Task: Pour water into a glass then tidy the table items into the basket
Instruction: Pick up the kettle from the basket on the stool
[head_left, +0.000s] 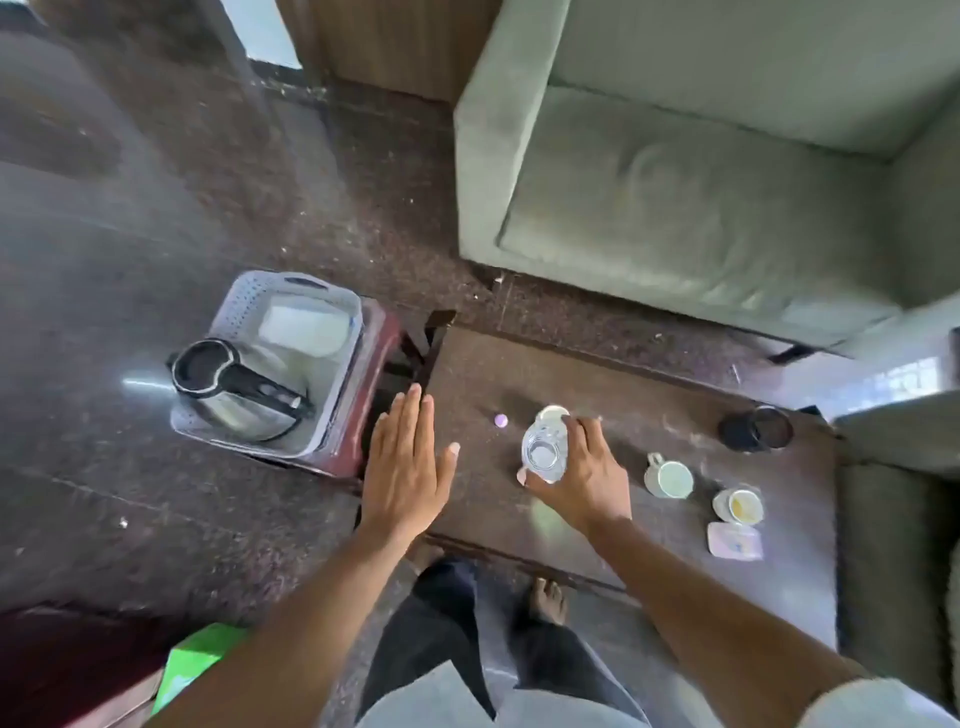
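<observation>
My right hand (584, 478) grips a clear plastic water bottle (543, 451) that stands upright and uncapped on the dark wooden table (649, 410). A pale round glass rim (551, 413) shows just behind the bottle. A small purple cap (500, 420) lies on the table to the bottle's left. My left hand (408, 465) hovers flat with its fingers spread over the table's left end. A grey perforated basket (244, 306) sits on a low red stool left of the table, holding a steel kettle (234, 387) and a white box (304, 325).
On the table's right half stand a white mug (669, 477), a small cup with yellowish contents (738, 505), a flat white packet (735, 540) and a dark tumbler (757, 428). A green-grey sofa (701, 171) is behind the table. My bare feet (548, 603) are at the near edge.
</observation>
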